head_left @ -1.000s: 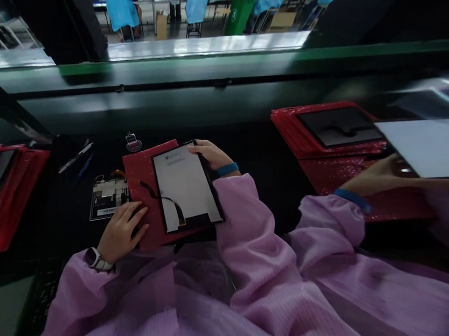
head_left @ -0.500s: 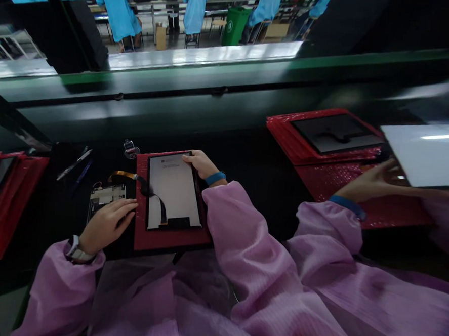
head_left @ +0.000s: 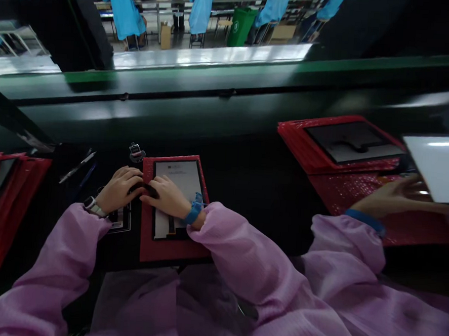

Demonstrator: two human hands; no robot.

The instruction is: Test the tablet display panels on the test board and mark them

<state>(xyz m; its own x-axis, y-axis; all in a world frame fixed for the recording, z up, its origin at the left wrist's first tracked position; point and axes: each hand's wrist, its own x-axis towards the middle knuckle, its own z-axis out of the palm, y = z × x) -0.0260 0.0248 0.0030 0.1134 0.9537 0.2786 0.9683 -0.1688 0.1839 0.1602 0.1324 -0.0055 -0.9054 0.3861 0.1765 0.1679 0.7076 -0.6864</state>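
Note:
A white-backed display panel (head_left: 184, 178) lies on a red bubble-wrap pouch (head_left: 149, 249) in front of me. My left hand (head_left: 119, 189) and my right hand (head_left: 167, 197) meet at the panel's left edge. Between their fingertips is the dark flex cable (head_left: 149, 189), which both hands pinch; their fingers hide most of it. The right palm hovers over the panel, covering its middle. Under my left wrist, a small device with a circuit board (head_left: 123, 220) is mostly hidden.
Red pouches (head_left: 21, 191) lie at far left, near a pen (head_left: 78, 166). A small clear-and-metal item (head_left: 136, 152) sits behind the pouch. To the right, a co-worker's hand (head_left: 388, 196) holds a white panel (head_left: 437, 166) beside a red pouch stack (head_left: 302, 147).
My right hand has left the panel's top right corner and come to the cable at the left edge. My left hand has moved up to meet it. The view has shifted slightly.

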